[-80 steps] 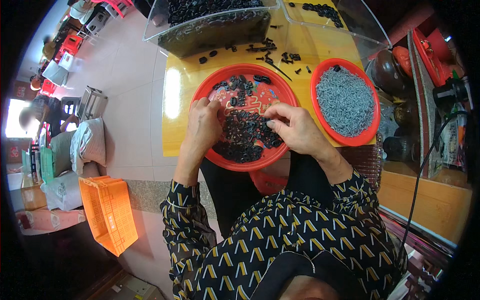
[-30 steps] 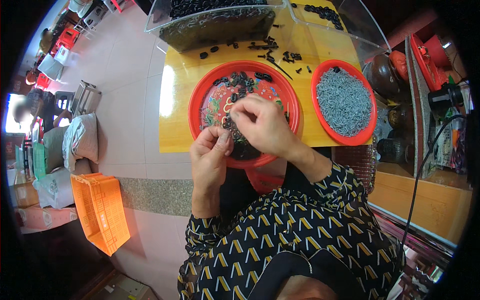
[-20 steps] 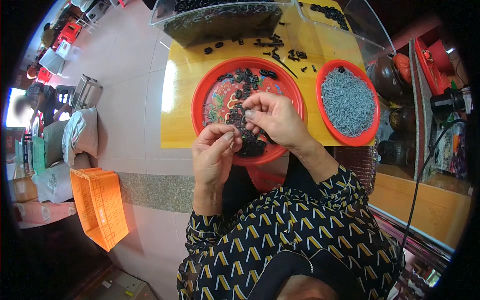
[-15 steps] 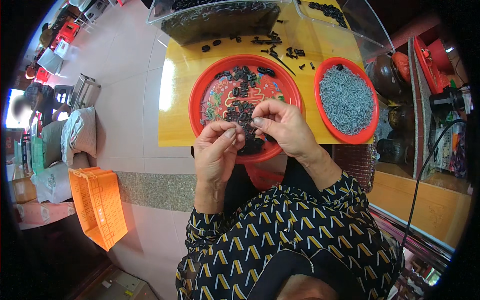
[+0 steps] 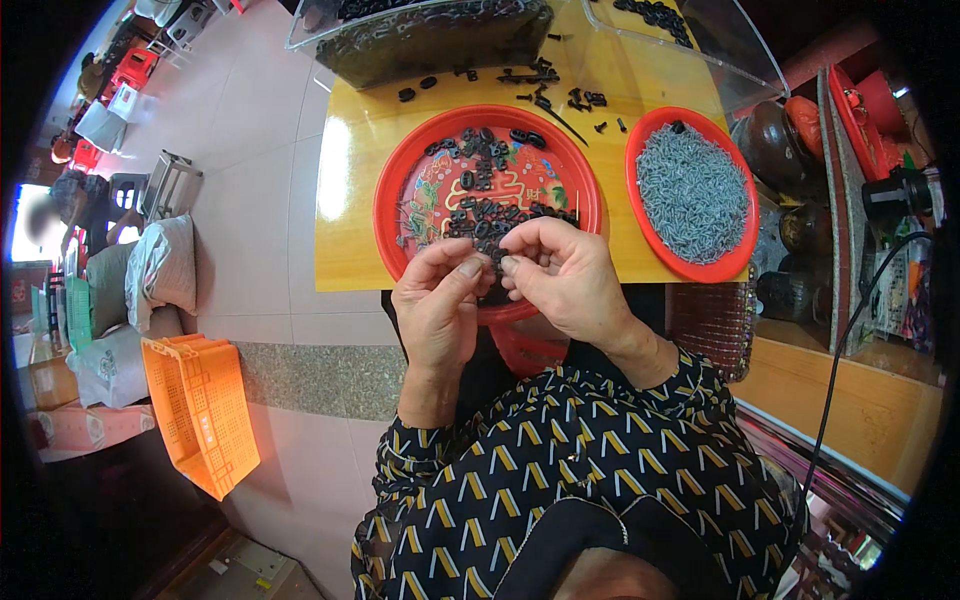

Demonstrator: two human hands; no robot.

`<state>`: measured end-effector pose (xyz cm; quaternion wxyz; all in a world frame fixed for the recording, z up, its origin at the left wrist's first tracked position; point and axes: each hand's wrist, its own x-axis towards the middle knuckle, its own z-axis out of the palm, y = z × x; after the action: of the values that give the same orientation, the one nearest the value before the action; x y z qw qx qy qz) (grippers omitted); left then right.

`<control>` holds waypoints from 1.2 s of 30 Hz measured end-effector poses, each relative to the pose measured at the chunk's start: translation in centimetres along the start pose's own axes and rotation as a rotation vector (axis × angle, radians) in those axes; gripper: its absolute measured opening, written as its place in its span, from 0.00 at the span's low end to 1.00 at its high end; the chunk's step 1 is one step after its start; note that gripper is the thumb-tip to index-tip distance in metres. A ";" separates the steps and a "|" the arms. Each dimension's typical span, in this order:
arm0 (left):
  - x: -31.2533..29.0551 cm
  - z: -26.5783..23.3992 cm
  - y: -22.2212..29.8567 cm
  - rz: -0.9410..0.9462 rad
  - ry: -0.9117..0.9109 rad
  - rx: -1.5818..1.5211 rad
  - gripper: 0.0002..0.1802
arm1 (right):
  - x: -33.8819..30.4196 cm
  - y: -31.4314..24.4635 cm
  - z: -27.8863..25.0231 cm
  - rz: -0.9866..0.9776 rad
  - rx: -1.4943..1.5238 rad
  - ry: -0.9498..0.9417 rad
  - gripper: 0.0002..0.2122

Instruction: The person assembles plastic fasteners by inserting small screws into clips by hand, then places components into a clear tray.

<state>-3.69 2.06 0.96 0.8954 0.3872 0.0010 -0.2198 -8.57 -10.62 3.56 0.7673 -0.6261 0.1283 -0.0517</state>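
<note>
Black parts (image 5: 485,218) strewn across red tray (image 5: 387,200)

Left hand (image 5: 436,302) pinches (on what, one cannot tell) just beside the similarly pinching right hand (image 5: 570,282); the parts lie ahead of both, neither clearly nearer.

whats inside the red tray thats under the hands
Small black parts lie in clusters on the patterned bottom of the red tray. The left hand and right hand cover part of its near side, so whatever lies beneath them cannot be seen.
</note>
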 end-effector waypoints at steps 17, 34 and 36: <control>-0.1 -0.4 -0.3 0.040 -0.038 0.107 0.10 | -0.1 0.1 -0.1 0.009 -0.176 -0.018 0.04; -0.3 0.3 -0.5 0.225 -0.068 0.375 0.07 | -0.3 0.2 -0.1 -0.037 -0.235 -0.002 0.03; -0.4 0.5 -0.4 0.228 -0.072 0.416 0.06 | -0.2 0.2 -0.2 -0.016 -0.206 -0.001 0.02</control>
<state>-4.29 1.62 1.12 0.8148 0.5529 -0.1200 -0.1265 -8.88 -10.76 3.37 0.6985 -0.7027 0.1276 -0.0441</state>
